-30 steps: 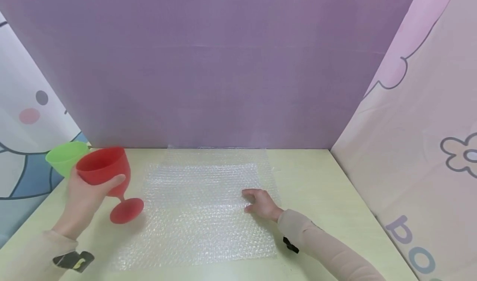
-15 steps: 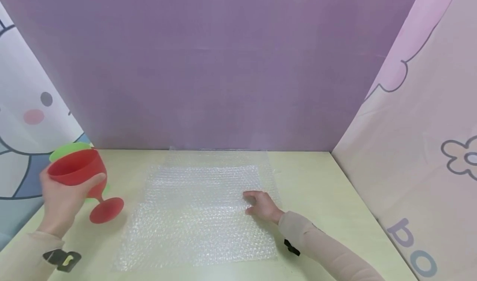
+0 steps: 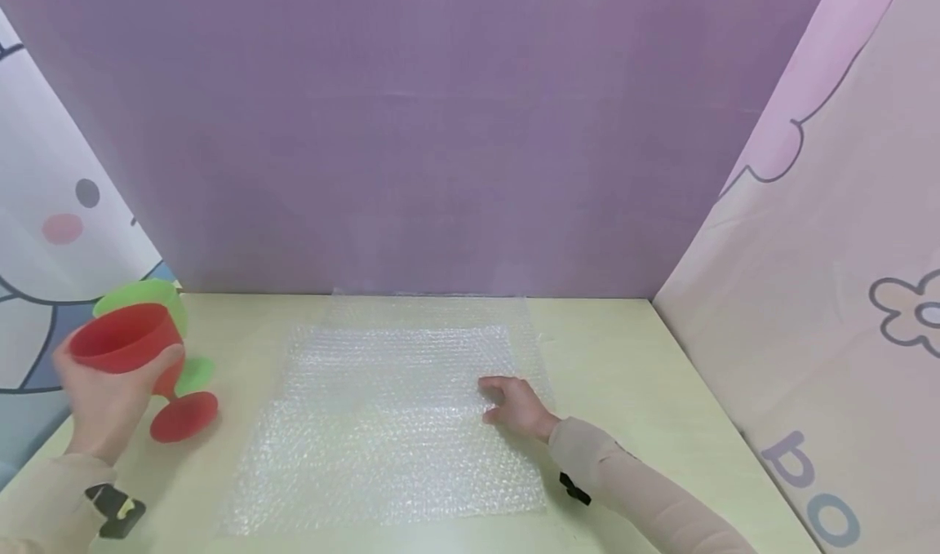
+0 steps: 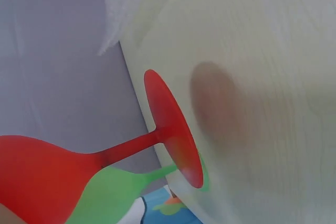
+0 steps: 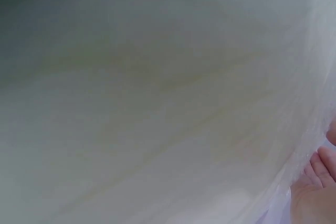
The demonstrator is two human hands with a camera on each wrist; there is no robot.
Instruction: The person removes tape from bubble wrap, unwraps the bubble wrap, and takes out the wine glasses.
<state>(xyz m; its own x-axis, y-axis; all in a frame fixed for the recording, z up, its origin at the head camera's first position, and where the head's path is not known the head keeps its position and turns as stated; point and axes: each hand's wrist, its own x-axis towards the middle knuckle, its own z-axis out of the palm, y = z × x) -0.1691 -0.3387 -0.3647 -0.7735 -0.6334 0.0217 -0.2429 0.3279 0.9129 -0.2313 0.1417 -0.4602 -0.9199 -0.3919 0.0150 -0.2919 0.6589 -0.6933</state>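
Observation:
A red plastic goblet [image 3: 121, 340] is gripped round its bowl by my left hand [image 3: 110, 403], its mouth tipped up and left. In the left wrist view the round foot [image 4: 173, 129] hangs clear of the table, its shadow falling apart from it. Just behind stands a green goblet [image 3: 147, 293], partly covered by the red one. My right hand [image 3: 517, 407] lies over the right side of a clear bubble wrap sheet [image 3: 382, 456], fingers loosely bent, thumb apart, nothing held. Only part of that hand [image 5: 315, 195] shows in the right wrist view.
The pale wooden table [image 3: 624, 374] meets a purple back wall [image 3: 470, 130]. Printed cartoon panels [image 3: 830, 277] flank both sides. A second layer of bubble wrap [image 3: 433, 309] reaches to the back wall.
My left hand has carried the red goblet left and slightly downward, in front of the green goblet. My right hand has stayed almost still.

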